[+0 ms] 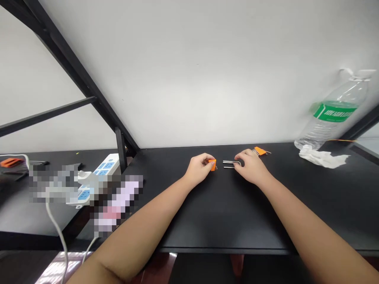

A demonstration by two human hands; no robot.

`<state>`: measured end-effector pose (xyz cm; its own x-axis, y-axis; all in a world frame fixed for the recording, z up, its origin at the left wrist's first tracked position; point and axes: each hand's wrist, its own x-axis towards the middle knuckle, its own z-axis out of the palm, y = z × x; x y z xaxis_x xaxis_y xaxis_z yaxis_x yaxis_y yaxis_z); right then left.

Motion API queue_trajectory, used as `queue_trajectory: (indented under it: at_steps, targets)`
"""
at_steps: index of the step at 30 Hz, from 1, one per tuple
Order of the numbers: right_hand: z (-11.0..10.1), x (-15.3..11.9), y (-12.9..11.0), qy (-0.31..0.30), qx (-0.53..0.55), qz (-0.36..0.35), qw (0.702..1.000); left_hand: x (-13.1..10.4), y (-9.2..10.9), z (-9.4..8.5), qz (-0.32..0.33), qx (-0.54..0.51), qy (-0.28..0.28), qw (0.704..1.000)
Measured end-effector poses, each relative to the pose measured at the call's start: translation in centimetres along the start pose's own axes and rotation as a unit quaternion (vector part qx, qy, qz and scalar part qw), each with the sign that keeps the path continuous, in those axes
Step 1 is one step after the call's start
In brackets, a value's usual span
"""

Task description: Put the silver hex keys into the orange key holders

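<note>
My left hand (199, 170) is closed around a small orange holder (213, 165), which looks like a hex key holder; the fingers cover most of it. A short way to the right, my right hand (251, 166) pinches L-shaped metal hex keys (229, 162), their straight ends pointing left toward the orange holder. A gap of black table lies between the key tips and the holder. Just behind my right hand rests a second orange holder (260, 150) with several hex keys in it, partly hidden by the hand.
A clear plastic bottle (333, 112) with a green label leans by the wall, a crumpled white tissue (322, 157) before it. On the left are a white power strip (103, 169), a white cable (56, 221), a black frame post (121, 150) and another orange holder (11, 162). The black tabletop (225, 221) ends in front.
</note>
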<state>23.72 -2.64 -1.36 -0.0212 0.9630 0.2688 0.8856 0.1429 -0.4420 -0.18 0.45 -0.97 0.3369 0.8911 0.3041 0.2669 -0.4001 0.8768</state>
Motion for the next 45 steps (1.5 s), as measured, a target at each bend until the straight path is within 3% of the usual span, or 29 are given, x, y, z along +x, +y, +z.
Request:
queue_trajectory:
  at_steps: [6, 11, 14, 18, 21, 27, 34, 40, 45]
  targets:
    - [1.6, 0.5, 0.0, -0.056, -0.045, -0.018, 0.997, -0.2, 0.5, 0.3, 0.000, -0.006, -0.018, 1.000]
    - [1.5, 0.7, -0.7, -0.014, -0.028, -0.054, 0.998, -0.2, 0.6, 0.4, 0.001, -0.006, -0.014, 1.000]
    - [0.8, 0.2, -1.6, 0.022, 0.067, -0.068, 0.995, -0.3, 0.4, 0.4, 0.008, -0.018, -0.006, 1.000]
    - [0.7, -0.6, -3.2, -0.101, 0.269, -0.014, 0.958, -0.4, 0.5, 0.6, 0.017, -0.021, -0.004, 1.000]
    - [1.2, -0.9, -3.9, -0.130, 0.318, 0.008, 0.939, -0.4, 0.7, 0.7, 0.037, 0.000, -0.017, 0.999]
    - [1.2, -0.5, -3.6, -0.107, 0.200, 0.013, 0.974, -0.4, 1.0, 0.8, 0.063, 0.052, -0.033, 0.996]
    - [0.3, 0.0, -0.8, -0.025, 0.001, -0.034, 0.999, -0.4, 1.0, 0.6, 0.021, -0.003, -0.028, 0.999]
    - [1.1, 0.4, -0.2, -0.079, -0.004, -0.067, 0.995, -0.4, 0.8, 0.6, 0.006, 0.001, -0.027, 1.000]
    - [1.6, 0.3, -1.1, -0.045, -0.034, -0.057, 0.997, -0.3, 0.5, 0.6, 0.007, -0.010, -0.011, 1.000]
